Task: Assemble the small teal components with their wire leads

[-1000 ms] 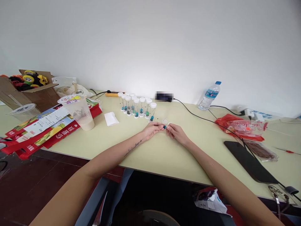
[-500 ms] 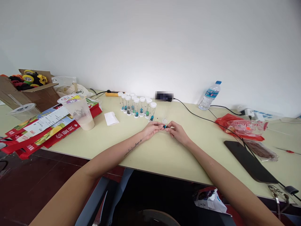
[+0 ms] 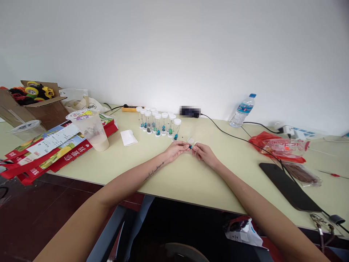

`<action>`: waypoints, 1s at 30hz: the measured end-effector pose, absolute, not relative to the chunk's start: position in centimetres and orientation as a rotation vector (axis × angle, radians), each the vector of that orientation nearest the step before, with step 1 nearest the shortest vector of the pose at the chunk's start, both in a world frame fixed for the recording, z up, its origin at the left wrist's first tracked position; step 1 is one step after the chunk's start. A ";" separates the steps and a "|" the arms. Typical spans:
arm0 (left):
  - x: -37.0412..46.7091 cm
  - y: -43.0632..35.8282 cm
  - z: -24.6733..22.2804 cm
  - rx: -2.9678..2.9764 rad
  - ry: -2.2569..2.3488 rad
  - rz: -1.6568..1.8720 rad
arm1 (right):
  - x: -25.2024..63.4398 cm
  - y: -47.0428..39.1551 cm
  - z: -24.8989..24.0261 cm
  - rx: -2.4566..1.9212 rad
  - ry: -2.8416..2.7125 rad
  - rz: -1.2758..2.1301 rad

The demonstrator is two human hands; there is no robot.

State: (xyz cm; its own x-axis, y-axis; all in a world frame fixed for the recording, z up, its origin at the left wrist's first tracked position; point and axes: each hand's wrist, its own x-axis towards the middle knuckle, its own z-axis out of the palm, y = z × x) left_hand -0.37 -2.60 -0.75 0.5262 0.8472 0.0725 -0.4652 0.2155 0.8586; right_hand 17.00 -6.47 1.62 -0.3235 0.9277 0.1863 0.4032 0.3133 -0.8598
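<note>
Between my two hands, over the pale table (image 3: 174, 182), is a small blue and dark piece (image 3: 190, 147). My left hand (image 3: 176, 150) pinches it between thumb and fingers. My right hand (image 3: 204, 153) is closed just to its right, fingertips together near the piece; whatever they grip is too small to make out. Just behind the fingers lies a small clear round container (image 3: 191, 140). Several clear tubes with white lids stand behind my left hand, with blue, green and dark pieces inside; the nearest is a tube (image 3: 177, 128).
To the left are a white paper (image 3: 129, 138), a drink cup (image 3: 95, 133), red bags (image 3: 65, 145) and a cardboard box (image 3: 46, 111). A water bottle (image 3: 242, 111), a cable, a red plastic bag (image 3: 280, 147) and a black flat object (image 3: 289, 187) lie rightward.
My right fingertips have curled in and moved slightly off the small blue piece. My left hand has stayed nearly still. A tiny dark speck now shows on the table behind the hands.
</note>
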 end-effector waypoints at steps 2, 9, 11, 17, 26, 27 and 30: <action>-0.4 -2.6 -0.8 0.959 0.467 0.966 | 17.0 -6.5 1.7 -1.163 -1.841 0.914; -0.4 -2.5 -0.9 0.989 0.446 0.949 | 17.1 -6.3 1.4 -1.191 -1.871 0.937; -0.4 -2.5 -0.9 0.972 0.444 0.954 | 17.1 -6.3 1.4 -1.161 -1.828 0.905; -0.4 -2.6 -0.7 0.988 0.445 0.946 | 17.1 -6.3 1.5 -1.181 -1.890 0.927; -0.4 -2.4 -1.0 0.986 0.436 0.948 | 17.0 -6.4 1.6 -1.174 -1.871 0.898; -0.4 -2.4 -1.0 0.994 0.431 0.945 | 17.1 -6.4 1.5 -1.186 -1.886 0.904; -0.4 -2.4 -1.0 0.999 0.427 0.941 | 17.1 -6.3 1.4 -1.215 -1.898 0.895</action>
